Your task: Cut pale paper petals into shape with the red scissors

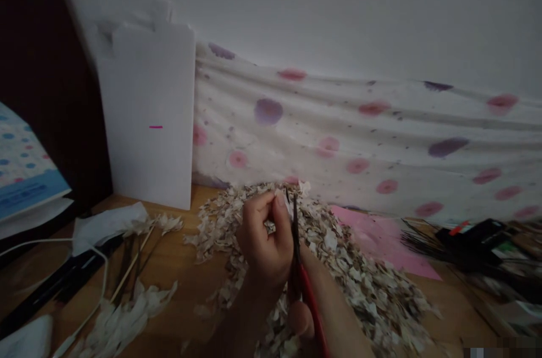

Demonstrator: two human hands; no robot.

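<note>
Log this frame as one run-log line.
left hand: grips pale flake | right hand: holds red-handled scissors | beneath: flake pile on wooden table

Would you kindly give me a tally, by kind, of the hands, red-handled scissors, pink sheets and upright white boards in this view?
left hand and right hand: 2
red-handled scissors: 1
pink sheet: 1
upright white board: 1
Total: 5
</note>
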